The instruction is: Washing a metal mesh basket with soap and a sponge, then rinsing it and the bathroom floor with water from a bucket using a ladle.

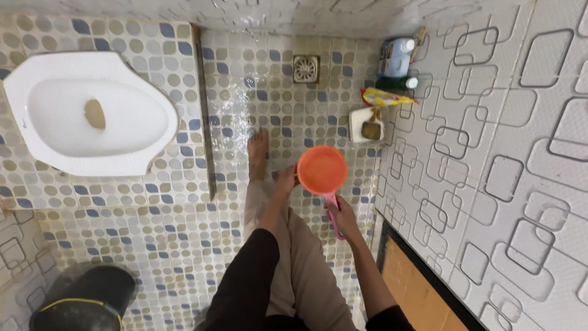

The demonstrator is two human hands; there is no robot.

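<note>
Head view: orange dipper (322, 170) held over the wet tiled floor (184, 233), bowl away from the person, pink handle running back toward them. Right hand (343, 217) fingers curled around the handle. Left hand (286, 179) touches the bowl rim, fingers pressed together. Bare foot (258, 150) just beside.
</note>
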